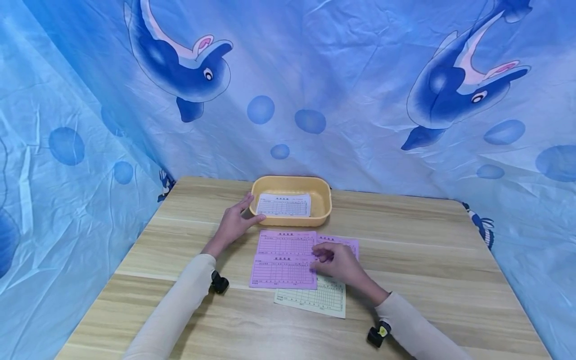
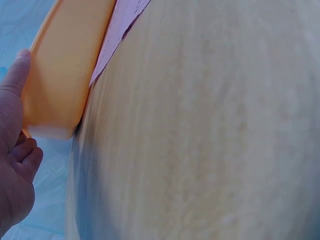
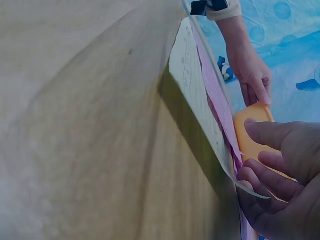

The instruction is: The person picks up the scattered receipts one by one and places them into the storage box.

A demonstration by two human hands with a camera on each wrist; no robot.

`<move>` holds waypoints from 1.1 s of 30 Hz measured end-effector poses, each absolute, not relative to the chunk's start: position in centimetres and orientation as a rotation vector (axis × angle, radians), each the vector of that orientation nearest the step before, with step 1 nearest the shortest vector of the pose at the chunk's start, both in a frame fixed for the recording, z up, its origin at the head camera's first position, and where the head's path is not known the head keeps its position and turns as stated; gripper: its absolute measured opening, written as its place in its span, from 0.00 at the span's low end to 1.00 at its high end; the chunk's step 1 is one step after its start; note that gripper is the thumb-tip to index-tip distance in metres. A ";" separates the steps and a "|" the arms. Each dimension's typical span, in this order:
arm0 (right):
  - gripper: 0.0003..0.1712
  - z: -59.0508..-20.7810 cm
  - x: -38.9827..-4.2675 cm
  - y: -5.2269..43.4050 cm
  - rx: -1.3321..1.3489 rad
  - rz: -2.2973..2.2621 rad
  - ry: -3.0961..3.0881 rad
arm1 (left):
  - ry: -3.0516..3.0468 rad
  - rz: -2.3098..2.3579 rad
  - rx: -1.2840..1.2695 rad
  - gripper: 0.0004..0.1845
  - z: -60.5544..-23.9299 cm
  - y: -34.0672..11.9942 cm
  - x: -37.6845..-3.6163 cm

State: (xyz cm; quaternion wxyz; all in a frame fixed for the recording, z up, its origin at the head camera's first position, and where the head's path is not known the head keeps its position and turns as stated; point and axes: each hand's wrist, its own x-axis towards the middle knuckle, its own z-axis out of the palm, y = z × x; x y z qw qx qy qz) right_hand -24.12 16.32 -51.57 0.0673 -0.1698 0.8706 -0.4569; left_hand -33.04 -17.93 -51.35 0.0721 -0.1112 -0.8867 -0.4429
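Note:
A yellow tray (image 1: 324,202) sits at the table's far middle with a white printed form (image 1: 283,205) lying in it. My left hand (image 1: 249,210) rests at the tray's near left corner with straight fingers, its thumb (image 2: 15,75) against the tray wall (image 2: 65,65). In front of the tray lie overlapping pink forms (image 1: 283,260) on a pale yellow form (image 1: 315,300). My right hand (image 1: 320,256) pinches the right edge of these sheets. The right wrist view shows the pale sheet (image 3: 192,85) and pink sheets (image 3: 215,95) raised off the wood, fingers (image 3: 270,170) at their edge.
The wooden table (image 1: 427,260) has rounded corners and is enclosed on three sides by a blue dolphin-print curtain (image 1: 360,75). A small black camera is strapped at each wrist (image 1: 219,282).

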 end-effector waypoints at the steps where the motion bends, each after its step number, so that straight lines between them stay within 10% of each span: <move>1: 0.27 -51.6 -24.1 16.3 -0.513 -1.371 2.631 | -2.664 -1.335 -0.336 0.53 -51.3 -17.9 -33.0; 33: 0.07 -50.7 -23.8 15.2 -0.537 -1.348 2.651 | -2.660 -1.359 -0.348 0.52 -51.2 -18.0 -33.0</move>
